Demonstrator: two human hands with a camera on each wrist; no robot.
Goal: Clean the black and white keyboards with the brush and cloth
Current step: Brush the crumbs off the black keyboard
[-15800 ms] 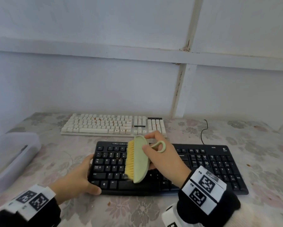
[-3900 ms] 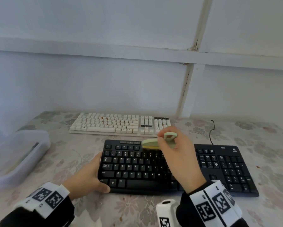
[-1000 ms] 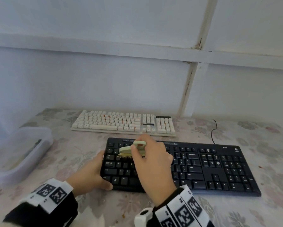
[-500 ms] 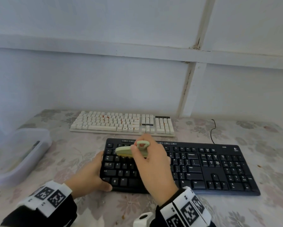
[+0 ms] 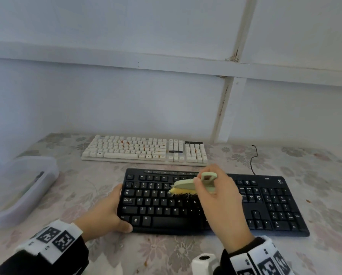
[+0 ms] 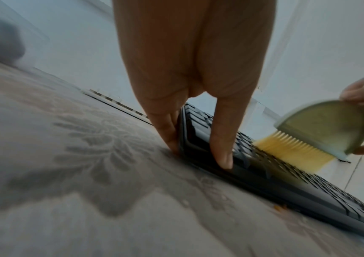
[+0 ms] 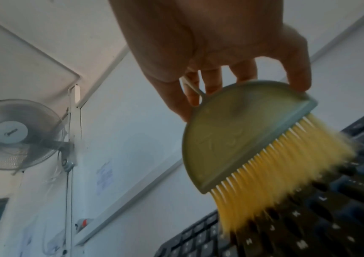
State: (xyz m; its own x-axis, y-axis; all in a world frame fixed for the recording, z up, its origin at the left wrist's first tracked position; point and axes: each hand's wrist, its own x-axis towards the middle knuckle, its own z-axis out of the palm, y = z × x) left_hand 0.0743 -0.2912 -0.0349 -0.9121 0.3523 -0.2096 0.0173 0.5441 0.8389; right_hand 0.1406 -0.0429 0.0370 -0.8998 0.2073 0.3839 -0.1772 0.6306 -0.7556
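The black keyboard (image 5: 265, 205) lies near me on the flowered tablecloth, and the white keyboard (image 5: 144, 149) sits behind it by the wall. My left hand (image 5: 112, 213) grips the black keyboard's left end, thumb on the front corner and fingers (image 6: 168, 132) down its side edge. My right hand (image 5: 219, 201) grips the pale green brush (image 5: 184, 184) by its looped handle. Its yellow bristles (image 7: 286, 173) press on the upper letter rows near the middle of the black keyboard (image 7: 341, 208). In the left wrist view the brush (image 6: 321, 125) stands right of my thumb. I see no cloth.
A clear plastic box (image 5: 17, 187) stands at the table's left edge. A black cable (image 5: 253, 159) runs from the black keyboard toward the wall. Small crumbs (image 5: 307, 200) lie on the tablecloth at right. A wall fan (image 7: 18, 133) shows in the right wrist view.
My right hand has swept the brush rightward, from the left keys toward the middle of the black keyboard. My left hand has kept its hold on the left end.
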